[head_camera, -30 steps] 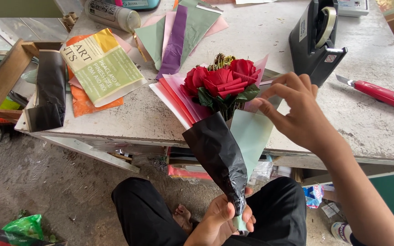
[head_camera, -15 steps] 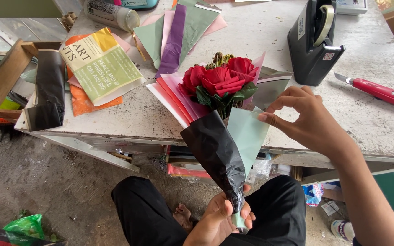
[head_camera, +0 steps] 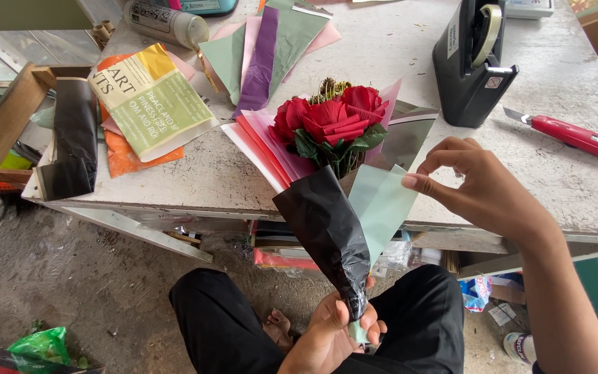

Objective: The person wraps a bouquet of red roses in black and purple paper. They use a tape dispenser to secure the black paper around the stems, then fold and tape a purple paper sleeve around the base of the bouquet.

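Bare forearms, no sleeves; black trousers (head_camera: 230,325); bare foot (head_camera: 278,325) beneath.

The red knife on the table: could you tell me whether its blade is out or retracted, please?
Out. A short grey blade tip shows beyond the left end of the knife, lying flat on the table.
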